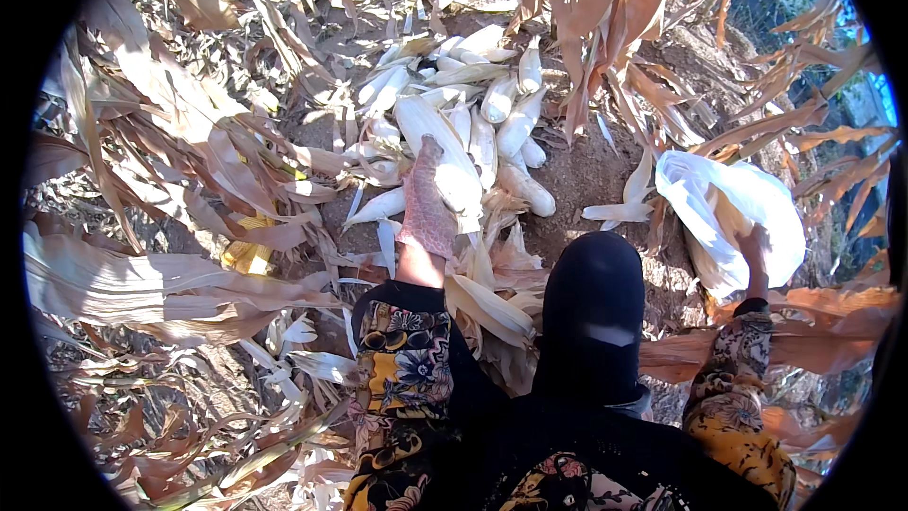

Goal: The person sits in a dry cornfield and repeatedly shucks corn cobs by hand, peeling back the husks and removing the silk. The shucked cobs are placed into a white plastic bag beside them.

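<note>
My left hand (428, 206), in a pinkish textured glove, holds a corn ear in pale husk (441, 149) over a heap of husked-over ears (484, 142) on the soil. At the right, my right hand (753, 248) reaches into a white plastic bag (777, 209); its fingers are hidden, with something pale and husk-like inside the bag. Loose dry husks (496, 309) lie just in front of my dark-clad knee.
Dry corn stalks and broad leaves (128, 277) crowd the left side, and more dry leaves (610, 0) hang at the top right. A yellow item (248, 248) lies among the left leaves. A loose husk (624, 211) rests on the soil near the bag.
</note>
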